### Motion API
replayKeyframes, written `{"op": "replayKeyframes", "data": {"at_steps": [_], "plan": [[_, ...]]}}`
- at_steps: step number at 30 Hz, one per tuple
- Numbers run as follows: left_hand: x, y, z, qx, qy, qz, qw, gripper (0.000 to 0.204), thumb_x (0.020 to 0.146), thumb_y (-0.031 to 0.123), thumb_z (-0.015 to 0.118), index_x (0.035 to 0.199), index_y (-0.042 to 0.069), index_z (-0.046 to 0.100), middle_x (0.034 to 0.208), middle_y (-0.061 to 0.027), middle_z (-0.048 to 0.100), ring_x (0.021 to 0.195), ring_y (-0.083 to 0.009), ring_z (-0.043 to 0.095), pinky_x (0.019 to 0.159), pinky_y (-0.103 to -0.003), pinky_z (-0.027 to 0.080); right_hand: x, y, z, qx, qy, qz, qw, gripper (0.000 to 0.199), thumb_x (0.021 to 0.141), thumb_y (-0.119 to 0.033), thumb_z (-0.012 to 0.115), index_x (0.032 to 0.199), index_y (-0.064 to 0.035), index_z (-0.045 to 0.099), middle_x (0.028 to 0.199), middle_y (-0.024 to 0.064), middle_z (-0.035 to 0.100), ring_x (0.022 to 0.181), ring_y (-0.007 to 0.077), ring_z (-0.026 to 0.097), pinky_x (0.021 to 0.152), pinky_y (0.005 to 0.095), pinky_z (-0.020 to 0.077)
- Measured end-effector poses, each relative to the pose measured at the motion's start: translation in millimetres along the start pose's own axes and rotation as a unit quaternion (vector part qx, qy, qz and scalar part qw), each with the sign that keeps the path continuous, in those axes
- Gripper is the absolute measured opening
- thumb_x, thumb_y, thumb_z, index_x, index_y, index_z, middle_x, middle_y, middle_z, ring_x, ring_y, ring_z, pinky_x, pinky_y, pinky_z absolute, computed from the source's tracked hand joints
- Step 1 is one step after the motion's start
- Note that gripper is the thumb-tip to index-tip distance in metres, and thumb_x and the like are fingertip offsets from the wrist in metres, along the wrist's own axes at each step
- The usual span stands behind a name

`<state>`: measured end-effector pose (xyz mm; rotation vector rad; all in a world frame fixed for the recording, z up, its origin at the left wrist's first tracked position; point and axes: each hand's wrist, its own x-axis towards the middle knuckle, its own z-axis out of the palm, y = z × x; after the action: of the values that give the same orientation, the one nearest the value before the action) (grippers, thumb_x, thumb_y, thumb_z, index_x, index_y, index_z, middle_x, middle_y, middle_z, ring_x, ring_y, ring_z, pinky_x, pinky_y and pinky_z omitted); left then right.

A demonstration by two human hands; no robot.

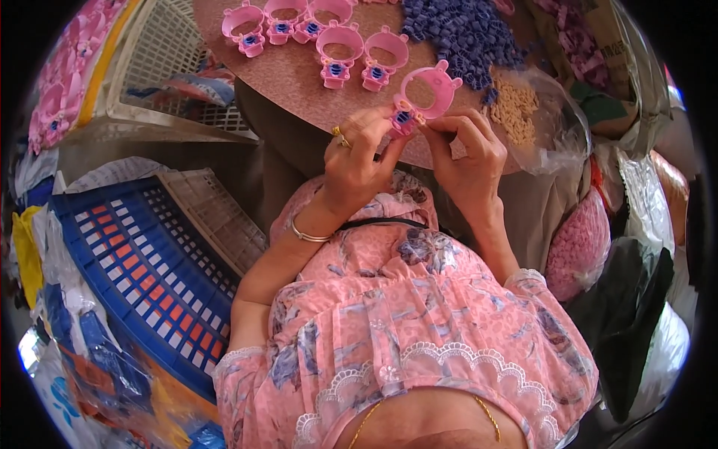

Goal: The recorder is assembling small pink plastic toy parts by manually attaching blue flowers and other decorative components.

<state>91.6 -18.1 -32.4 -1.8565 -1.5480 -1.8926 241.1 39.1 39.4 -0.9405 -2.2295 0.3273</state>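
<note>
Over the near edge of the round table, my left hand [360,153] grips a pink plastic animal-shaped figure [441,93] by its lower body. The figure has an open ring for a head, small ears, and a blue piece with a bit of tan on its body. My right hand [473,156] is closed in a pinch against the figure's right side; whatever lies between those fingertips is too small to make out. Several similar pink figures [340,45] lie farther off to the left, each with a blue piece on its body.
On the pinkish table [299,97] lie a heap of small blue pieces [464,37] and a heap of tan pieces [514,108] by clear plastic. A white crate [161,105], a blue basket [142,262] and pink figures [60,97] are left. A bag of pink pieces [577,243] hangs right.
</note>
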Motion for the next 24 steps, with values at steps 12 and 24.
{"op": "replayKeyframes", "data": {"at_steps": [12,24], "plan": [[-2,3,1,0.040,-0.001,0.054,0.998,0.032,0.079,0.000,0.078,0.104,-0.002,0.059,0.103,-0.0168,0.068,0.091,-0.0314,0.067,0.078,-0.038,0.056,-7,-5,8,0.009,0.032,0.032,0.999,0.011,0.080,-0.002,0.079,0.082,0.0010,0.068,0.071,0.0069,0.062,0.061,0.0134,0.061,0.058,0.0249,0.0469],[-5,0,4,0.004,-0.006,-0.004,1.000,0.037,0.077,0.004,0.081,0.108,0.000,0.060,0.107,-0.0154,0.069,0.094,-0.0311,0.068,0.082,-0.038,0.055,-6,6,10,0.096,-0.028,0.145,0.984,0.016,0.087,-0.011,0.076,0.087,0.0008,0.066,0.077,-0.0004,0.062,0.069,0.0056,0.056,0.061,0.0214,0.0450]]}}
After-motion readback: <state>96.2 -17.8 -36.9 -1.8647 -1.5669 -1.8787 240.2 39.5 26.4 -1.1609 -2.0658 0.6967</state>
